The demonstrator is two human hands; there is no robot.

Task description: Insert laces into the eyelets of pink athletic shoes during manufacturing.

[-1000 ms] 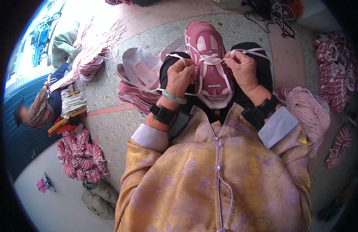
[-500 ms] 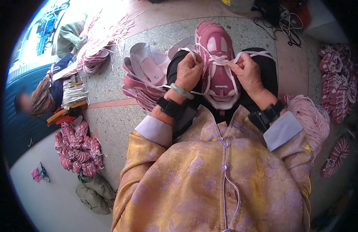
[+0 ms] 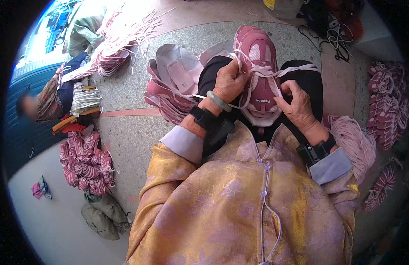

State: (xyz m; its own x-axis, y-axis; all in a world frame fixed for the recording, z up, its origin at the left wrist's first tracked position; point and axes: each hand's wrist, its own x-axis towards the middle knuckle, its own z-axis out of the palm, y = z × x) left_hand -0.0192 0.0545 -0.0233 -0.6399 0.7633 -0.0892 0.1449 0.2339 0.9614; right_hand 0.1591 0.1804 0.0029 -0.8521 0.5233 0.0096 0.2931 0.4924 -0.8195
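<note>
A pink sneaker (image 3: 261, 90) rests between my knees, toe pointing away, with a pale shoelace (image 3: 263, 70) crossed over its tongue. At the shoe's left side, my left hand (image 3: 231, 81) is closed on the lace. My right hand (image 3: 298, 106) touches the right edge of the shoe opening, thumb and forefinger bent toward each other; what lies between them is too small to make out. One lace end trails right across my dark trouser knee.
To the left lie stacked pink shoe parts (image 3: 167, 99) and a bunch of tied pink shoes (image 3: 86, 161). A bundle of pink laces (image 3: 352, 143) lies right, near more pink shoe uppers (image 3: 388, 104). Another person (image 3: 49, 104) sits far left beside white laces (image 3: 86, 101).
My right hand has left the lace crossing and moved toward me, down to the shoe's opening. My left hand still grips the lace. The whole view has shifted slightly.
</note>
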